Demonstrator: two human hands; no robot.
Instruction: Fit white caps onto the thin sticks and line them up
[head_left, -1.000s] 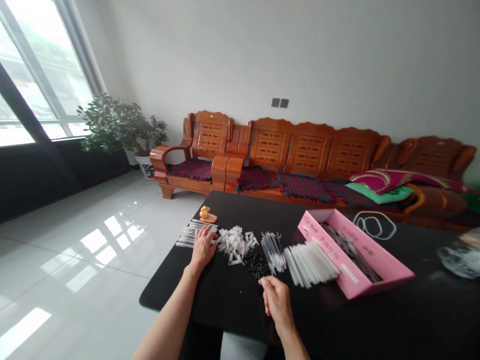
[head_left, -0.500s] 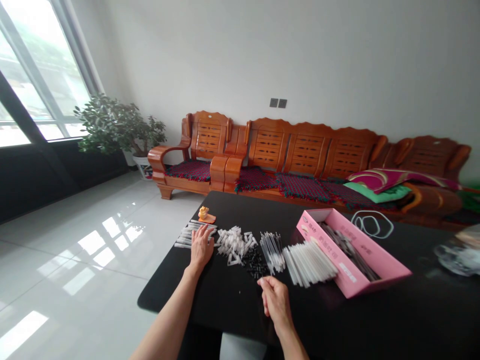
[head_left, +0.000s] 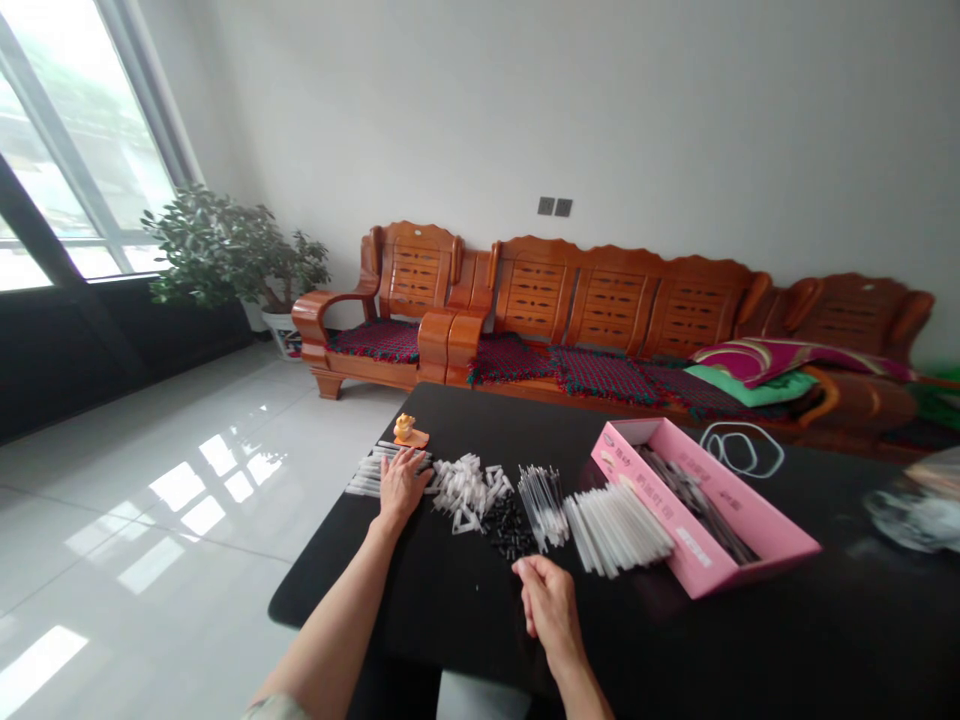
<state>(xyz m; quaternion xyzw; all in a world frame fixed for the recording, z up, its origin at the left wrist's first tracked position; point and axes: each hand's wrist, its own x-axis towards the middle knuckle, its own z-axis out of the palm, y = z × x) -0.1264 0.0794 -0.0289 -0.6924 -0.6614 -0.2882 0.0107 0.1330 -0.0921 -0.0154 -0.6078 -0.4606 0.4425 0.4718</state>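
Observation:
My left hand (head_left: 400, 485) lies flat with its fingers spread on a row of white pen barrels (head_left: 365, 473) at the left edge of the black table (head_left: 465, 600). My right hand (head_left: 547, 603) rests near the table's front with its fingers curled together; whether anything is in them I cannot make out. Between the hands lie a heap of white caps (head_left: 466, 487), a small heap of black parts (head_left: 508, 528), a bunch of thin refills (head_left: 544, 493) and a fan of white tubes (head_left: 619, 524).
A long pink box (head_left: 705, 520) with dark pens lies at the right. A small orange figure (head_left: 409, 431) stands behind the left hand. A white ring cord (head_left: 739, 448) lies further back. Wooden sofas (head_left: 600, 320) line the wall; a potted plant (head_left: 225, 260) stands by the window.
The view has drifted slightly to the right. Both hands stay in nearly the same places on the table.

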